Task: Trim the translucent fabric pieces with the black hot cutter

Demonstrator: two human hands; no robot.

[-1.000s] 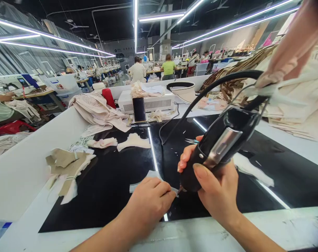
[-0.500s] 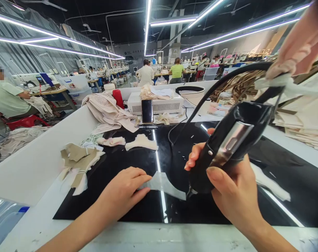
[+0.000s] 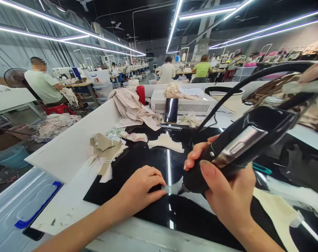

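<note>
My right hand (image 3: pixel 227 185) is wrapped round a black handheld tool (image 3: pixel 243 140) with a silver plate and a thick black cable. The tool's tip points down and left, over a thin translucent grey piece (image 3: pixel 201 201) on the glossy black board (image 3: pixel 138 164). At the left end of this piece, my left hand (image 3: pixel 142 187) rests with thumb and fingertips close together on it. A cream fabric piece (image 3: pixel 166 141) lies flat beyond my hands. Left of it are a pinkish piece (image 3: pixel 134 136) and a tied beige bundle (image 3: pixel 105 148).
A phone (image 3: pixel 171 110) leans on a white vented box (image 3: pixel 185 103). Draped fabric (image 3: pixel 132 106) and a red cone (image 3: pixel 140 94) stand at the back left. Cream fabric (image 3: pixel 277 213) and a teal item (image 3: pixel 262 168) lie right. A person (image 3: pixel 43 84) sits far left.
The view has turned left. The tool tip has moved left along the grey piece, nearer my left hand, and the tool is tilted flatter. More fabric shows at the lower right.
</note>
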